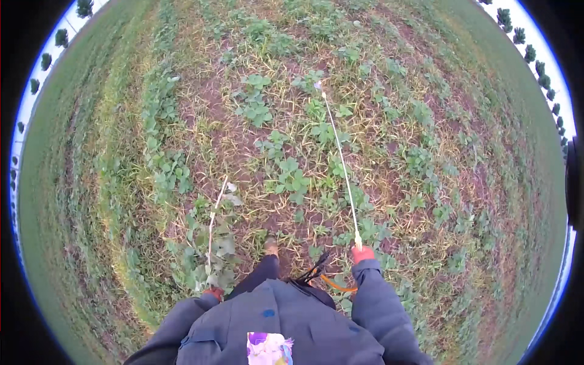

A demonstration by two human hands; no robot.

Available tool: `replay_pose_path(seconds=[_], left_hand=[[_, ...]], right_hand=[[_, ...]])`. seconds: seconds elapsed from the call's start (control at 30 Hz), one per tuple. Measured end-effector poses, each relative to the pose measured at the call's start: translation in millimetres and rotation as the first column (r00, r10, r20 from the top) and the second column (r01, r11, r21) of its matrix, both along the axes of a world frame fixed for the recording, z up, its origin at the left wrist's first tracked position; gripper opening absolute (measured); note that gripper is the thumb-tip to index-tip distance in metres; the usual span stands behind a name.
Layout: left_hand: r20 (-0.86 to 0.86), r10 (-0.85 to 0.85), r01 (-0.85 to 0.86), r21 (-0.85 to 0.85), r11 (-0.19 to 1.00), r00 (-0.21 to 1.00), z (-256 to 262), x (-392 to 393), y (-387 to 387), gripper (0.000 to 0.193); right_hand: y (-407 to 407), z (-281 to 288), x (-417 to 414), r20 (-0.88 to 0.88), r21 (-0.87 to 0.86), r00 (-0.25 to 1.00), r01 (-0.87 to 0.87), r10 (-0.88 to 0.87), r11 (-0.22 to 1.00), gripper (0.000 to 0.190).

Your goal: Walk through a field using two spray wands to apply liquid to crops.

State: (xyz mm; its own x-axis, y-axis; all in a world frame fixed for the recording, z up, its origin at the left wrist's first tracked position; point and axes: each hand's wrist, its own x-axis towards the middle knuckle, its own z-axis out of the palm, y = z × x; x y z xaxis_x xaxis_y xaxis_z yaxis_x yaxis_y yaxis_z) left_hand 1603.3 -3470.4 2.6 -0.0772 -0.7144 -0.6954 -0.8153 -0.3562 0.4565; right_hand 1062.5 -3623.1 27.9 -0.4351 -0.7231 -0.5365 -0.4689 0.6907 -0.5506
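Observation:
My right hand (363, 254) is closed around the handle end of a thin white spray wand (342, 159). The wand reaches forward over the plants, and its pale nozzle (318, 85) is close to some green leaves. An orange hose (336, 286) curves below my right hand. Down at my left side, my left hand (213, 293) grips a pulled-looking plant stalk (212, 214) with pale grey-green leaves (224, 245). The stalk points forward, its bare end uppermost. My sleeve covers part of the left hand.
Low broad-leaved plants (292, 180) grow in rough rows among dry yellowish grass and brown soil. A denser green row (157, 105) runs on the left. My shoe (271, 246) is on the ground, and black straps (315, 271) hang at my waist. Trees (518, 35) line the horizon.

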Motion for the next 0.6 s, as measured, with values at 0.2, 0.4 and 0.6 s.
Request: replay_pose_path(seconds=[0.2,0.4,0.6], left_hand=[[0.069,0.053,-0.063,0.146,0.987,0.996,-6,-12,-28,0.029],[0.105,-0.087,0.079,0.083,0.993,0.991,-23,-2,-41,0.028],[0.127,-0.132,0.132,0.003,0.991,0.983,-20,3,-13,0.027]], right_hand=[[52,44,29,-0.055,0.079,0.989,-0.133,0.138,0.988,0.034],[-69,26,73,-0.098,-0.044,0.974,-0.21,0.205,0.977,0.033],[-8,42,43,-0.136,-0.002,0.957,-0.26,0.257,0.966,0.032]])
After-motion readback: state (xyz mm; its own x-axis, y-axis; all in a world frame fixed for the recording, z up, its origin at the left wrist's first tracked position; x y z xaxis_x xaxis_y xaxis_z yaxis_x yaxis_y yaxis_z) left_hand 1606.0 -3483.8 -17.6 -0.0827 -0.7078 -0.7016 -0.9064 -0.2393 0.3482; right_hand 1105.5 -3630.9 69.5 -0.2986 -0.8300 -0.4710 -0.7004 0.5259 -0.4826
